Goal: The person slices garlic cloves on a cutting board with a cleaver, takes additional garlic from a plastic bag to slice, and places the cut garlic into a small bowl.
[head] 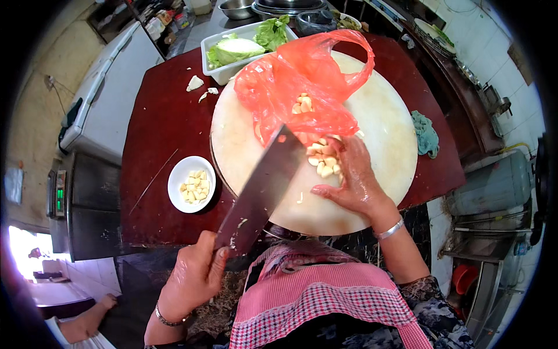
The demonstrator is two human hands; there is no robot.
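Note:
My left hand (pixel 196 270) grips the handle of a broad cleaver (pixel 263 187), whose blade slants up and right over the near left part of a round, pale cutting board (pixel 388 131). Against the right side of a small heap of peeled garlic cloves (pixel 324 161) rests my right hand (pixel 353 174), its thumb and fingers apart. A red plastic bag (pixel 301 70) lies beyond the heap, its mouth towards me, with more cloves showing at its middle. Left of the board stands a white bowl (pixel 173 192) of peeled cloves.
A white tray (pixel 210 56) of lettuce touches the board's far left side. A teal cloth (pixel 425 133) lies at its right on the dark red table (pixel 161 122). A stone mortar (pixel 311 26) and metal basins stand beyond. Another person's arm (pixel 87 318) shows at lower left.

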